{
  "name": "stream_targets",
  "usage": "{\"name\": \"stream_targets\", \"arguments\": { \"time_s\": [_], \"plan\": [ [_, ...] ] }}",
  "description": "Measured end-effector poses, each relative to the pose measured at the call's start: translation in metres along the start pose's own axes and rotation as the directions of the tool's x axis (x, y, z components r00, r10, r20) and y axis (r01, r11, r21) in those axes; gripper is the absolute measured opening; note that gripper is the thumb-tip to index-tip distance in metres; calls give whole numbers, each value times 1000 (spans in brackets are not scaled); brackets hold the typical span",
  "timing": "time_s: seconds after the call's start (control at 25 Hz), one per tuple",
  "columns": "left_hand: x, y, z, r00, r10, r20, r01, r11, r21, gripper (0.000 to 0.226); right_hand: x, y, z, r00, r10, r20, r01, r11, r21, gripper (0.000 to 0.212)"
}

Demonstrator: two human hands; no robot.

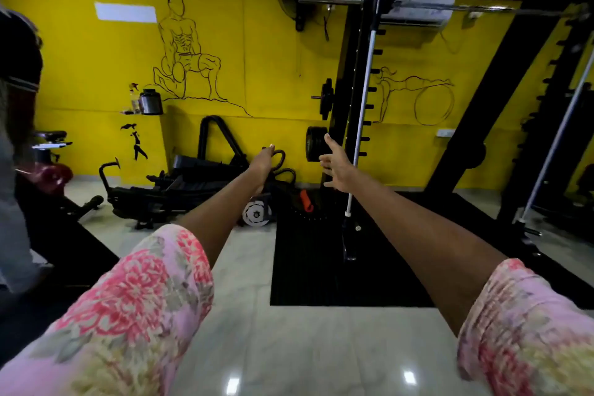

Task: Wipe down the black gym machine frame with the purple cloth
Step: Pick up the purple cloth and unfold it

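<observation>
Task stage: not begun, by the look of it. Left hand and right hand: both outstretched, fingers loose, holding nothing. Purple cloth: not in view. Black gym machine frame: ahead of the right hand, untouched, all wiping left

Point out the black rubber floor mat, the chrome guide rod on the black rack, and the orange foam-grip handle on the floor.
Black rubber floor mat [308, 273]: head view, bare front-left area.
Chrome guide rod [364, 96]: head view, mid-shaft.
Orange foam-grip handle [306, 201]: head view, middle of the grip.
</observation>
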State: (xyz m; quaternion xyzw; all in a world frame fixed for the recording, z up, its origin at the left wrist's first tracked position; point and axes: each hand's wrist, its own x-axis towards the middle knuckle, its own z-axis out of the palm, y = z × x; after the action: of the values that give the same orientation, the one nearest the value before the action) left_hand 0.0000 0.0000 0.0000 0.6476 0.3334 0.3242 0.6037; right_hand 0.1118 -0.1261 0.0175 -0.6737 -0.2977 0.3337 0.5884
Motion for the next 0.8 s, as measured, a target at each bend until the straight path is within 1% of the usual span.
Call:
{"name": "stream_targets", "arguments": {
  "time_s": [0.12, 0.16, 0.32, 0.48, 0.68, 0.8],
  "plan": [
    [43, -3, 2, 998, -26, -57, 25, 999, -24, 53, 50, 2, 7, 999, 40, 3, -40, 999, 14, 75],
    [61, -7, 3, 998, -31, -46, 29, 999, -30, 52, 71, 6, 10, 999, 38, 26, -38, 999, 1, 74],
    [150, -17, 7, 993, -82, -83, 78, 996, -51, 53, 159, 16, 22, 999, 40, 10, -40, 999, 14, 67],
    [247, -18, 6, 995, -81, -64, 78, 995, -55, 55, 261, 2, 29, 997, 76, -8, -76, 997, 11, 72],
    [377, -10, 1, 990, -85, -113, 81, 996, -34, 58, 390, -21, 36, 999, 33, -2, -33, 999, 4, 73],
    [438, -23, 4, 988, -112, -106, 110, 994, -25, 53, 458, -14, 41, 997, 78, 11, -78, 997, -5, 75]
  ]
}}
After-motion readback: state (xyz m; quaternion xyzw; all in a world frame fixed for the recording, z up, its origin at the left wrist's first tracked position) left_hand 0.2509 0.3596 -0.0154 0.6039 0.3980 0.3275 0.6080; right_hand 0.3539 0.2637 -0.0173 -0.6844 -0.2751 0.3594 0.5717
